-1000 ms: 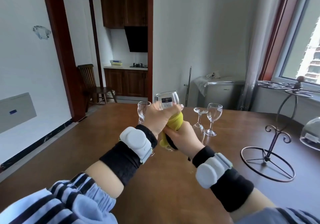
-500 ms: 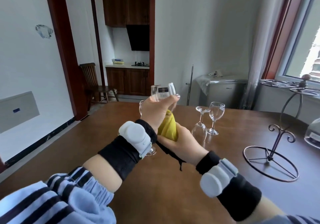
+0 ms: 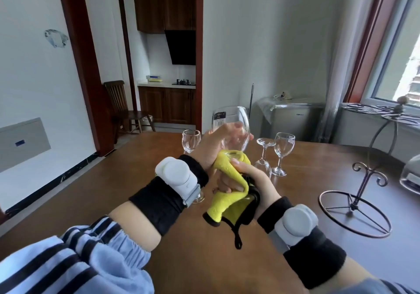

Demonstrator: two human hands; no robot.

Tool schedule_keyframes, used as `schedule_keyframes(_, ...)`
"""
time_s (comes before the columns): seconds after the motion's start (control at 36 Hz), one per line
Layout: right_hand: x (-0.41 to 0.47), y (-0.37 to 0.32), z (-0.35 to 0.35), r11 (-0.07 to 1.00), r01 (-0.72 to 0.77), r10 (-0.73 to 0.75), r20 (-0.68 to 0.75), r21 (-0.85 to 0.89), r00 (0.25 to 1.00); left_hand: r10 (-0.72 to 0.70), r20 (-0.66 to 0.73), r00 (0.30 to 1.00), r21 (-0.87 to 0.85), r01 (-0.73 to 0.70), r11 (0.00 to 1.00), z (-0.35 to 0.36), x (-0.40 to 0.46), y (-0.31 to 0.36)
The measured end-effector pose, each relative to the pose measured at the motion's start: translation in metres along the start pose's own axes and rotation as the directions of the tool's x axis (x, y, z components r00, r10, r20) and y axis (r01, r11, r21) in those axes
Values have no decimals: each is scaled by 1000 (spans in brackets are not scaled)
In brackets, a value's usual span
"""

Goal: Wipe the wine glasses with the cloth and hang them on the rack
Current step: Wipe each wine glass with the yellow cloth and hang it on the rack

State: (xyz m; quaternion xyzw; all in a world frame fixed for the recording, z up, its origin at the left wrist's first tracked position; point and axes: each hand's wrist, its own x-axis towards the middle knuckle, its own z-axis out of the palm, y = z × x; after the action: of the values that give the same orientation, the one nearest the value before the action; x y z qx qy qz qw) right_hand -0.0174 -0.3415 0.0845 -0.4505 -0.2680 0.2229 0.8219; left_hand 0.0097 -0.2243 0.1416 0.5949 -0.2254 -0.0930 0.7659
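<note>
My left hand grips the bowl of a clear wine glass with a label, held upright above the table. My right hand holds a yellow cloth with black trim, wrapped around the glass's lower bowl and stem. The stem and foot are hidden by the cloth. Three more glasses stand on the brown table: one upright behind my left wrist, one upside down, one upright. The metal rack stands at the right.
A glass bowl shows at the right edge beside the rack. Behind the table are a covered grey appliance, a curtain and a window. A wooden chair and a kitchen doorway lie at the back left.
The glass has tilted back upright and turned in my left hand. My right hand has slid the cloth lower along the glass, and more cloth hangs below.
</note>
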Motion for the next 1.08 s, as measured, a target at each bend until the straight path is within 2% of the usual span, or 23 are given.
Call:
schedule_keyframes(0.06,-1,-1,5,995,18,-5,-137,97,991,47,-143,989,-10,-49,999,-4,7,-3)
schedule_keyframes(0.14,0,-2,7,961,116,-21,-351,252,936,166,-346,923,60,-155,986,-8,9,-4)
schedule_keyframes(0.25,4,3,6,905,234,-56,-447,354,893,284,-442,851,135,-249,959,-6,8,1)
schedule_keyframes(0.31,10,3,6,884,276,-69,-479,378,875,327,-433,840,157,-287,945,-3,7,0)
schedule_keyframes(0.44,20,-1,0,828,371,-45,-611,419,790,441,-235,866,253,-384,888,11,3,-4)
schedule_keyframes(0.5,21,1,-6,825,375,-28,-633,422,774,453,-212,866,254,-399,881,10,2,-4)
schedule_keyframes(0.64,20,1,-9,822,382,-49,-615,423,787,395,-269,878,158,-364,918,6,2,-7)
schedule_keyframes(0.78,22,-2,-6,839,368,-50,-617,400,785,412,-258,874,126,-392,911,5,-1,-10)
schedule_keyframes(0.89,24,1,-4,835,368,-39,-624,409,780,365,-328,871,84,-358,930,9,-2,-9)
schedule_keyframes(1.0,23,10,-4,831,348,-26,-595,434,803,422,-282,862,178,-385,906,8,0,-9)
schedule_keyframes(1.08,19,11,-1,830,303,-13,-526,469,850,478,-226,849,266,-419,868,6,2,-7)
